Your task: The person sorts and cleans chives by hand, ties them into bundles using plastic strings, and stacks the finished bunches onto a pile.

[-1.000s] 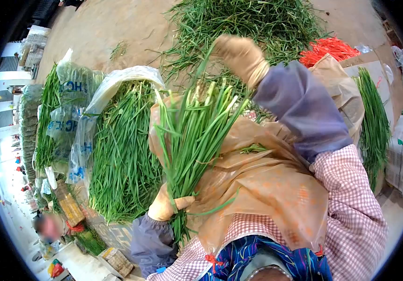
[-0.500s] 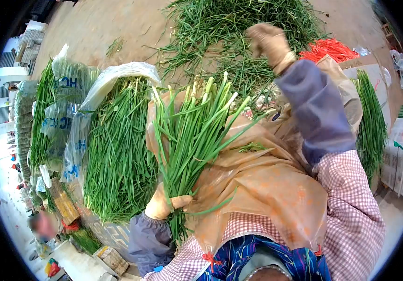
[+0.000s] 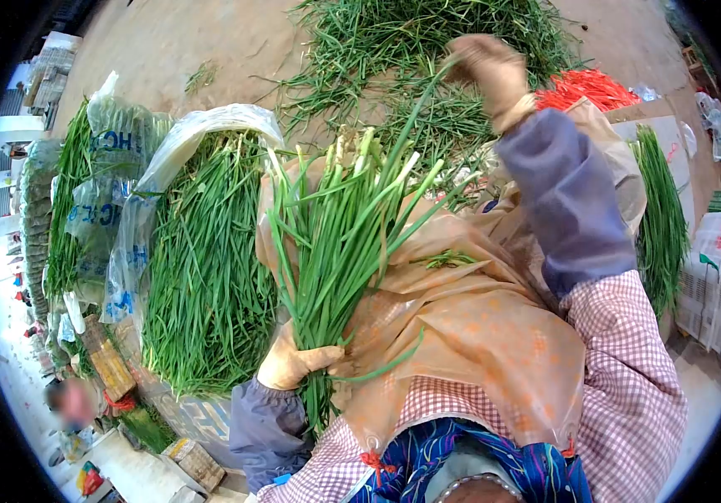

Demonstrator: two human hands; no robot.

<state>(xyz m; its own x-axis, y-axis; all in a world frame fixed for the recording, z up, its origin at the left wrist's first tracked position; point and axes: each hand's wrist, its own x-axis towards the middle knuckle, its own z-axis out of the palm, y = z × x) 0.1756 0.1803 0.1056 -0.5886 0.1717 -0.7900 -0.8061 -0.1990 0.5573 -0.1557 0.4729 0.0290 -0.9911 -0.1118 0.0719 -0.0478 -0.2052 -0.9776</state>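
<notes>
Wrapped round the leafy lower part of a bunch of green stalks [image 3: 335,243] is my gloved left hand [image 3: 293,360]; the pale stalk ends point up and away. My gloved right hand [image 3: 494,74] is raised beyond the bunch, over the loose greens, blurred by motion. Its fingers are closed on a long green leaf that stretches up from the bunch. A brown translucent plastic sheet [image 3: 478,335] covers my lap, with a few short leaf scraps [image 3: 451,259] on it.
Left of the bunch lie stacked greens [image 3: 209,268] in clear plastic. A large heap of loose greens [image 3: 427,42] is on the floor ahead. Red ties [image 3: 586,89] and another green bundle [image 3: 660,218] are at the right. A person [image 3: 74,407] is far left.
My right hand first swung away to the upper right from the bunch, and now has a leaf stretched out in it. My left hand keeps its hold, and the view has shifted slightly.
</notes>
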